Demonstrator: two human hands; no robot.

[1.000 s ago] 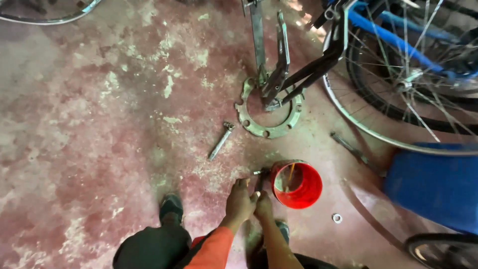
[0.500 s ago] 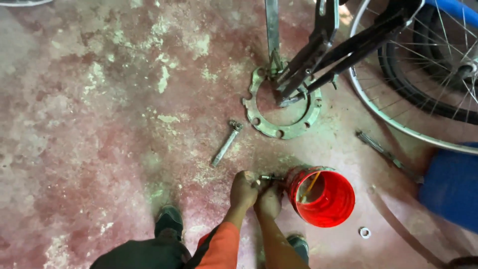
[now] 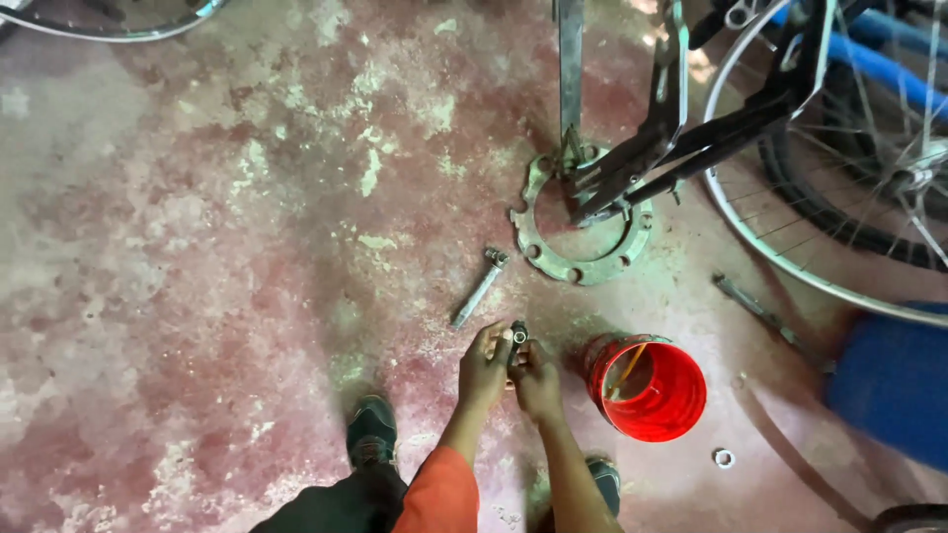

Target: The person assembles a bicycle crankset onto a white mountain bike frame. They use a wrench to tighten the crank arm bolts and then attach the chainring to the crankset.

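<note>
Both my hands are together low in the head view, just left of a red bucket [image 3: 652,390]. My left hand [image 3: 484,367] and my right hand [image 3: 538,380] are closed around a small dark metal part [image 3: 518,336] that sticks up between the fingers. A metal wrench [image 3: 478,288] lies on the floor just above my hands. My orange sleeve [image 3: 439,494] shows at the bottom.
A round metal flange ring [image 3: 583,265] lies on the red floor under a dark metal stand [image 3: 642,148]. Bicycle wheels [image 3: 849,197] and a blue frame fill the right. A small washer [image 3: 724,458] and a thin tool [image 3: 755,308] lie nearby. My shoes [image 3: 373,432] are below.
The view has shifted, so the bucket and ring sit lower and more central. My hands stay together on the small part, now raised slightly with its end showing.
</note>
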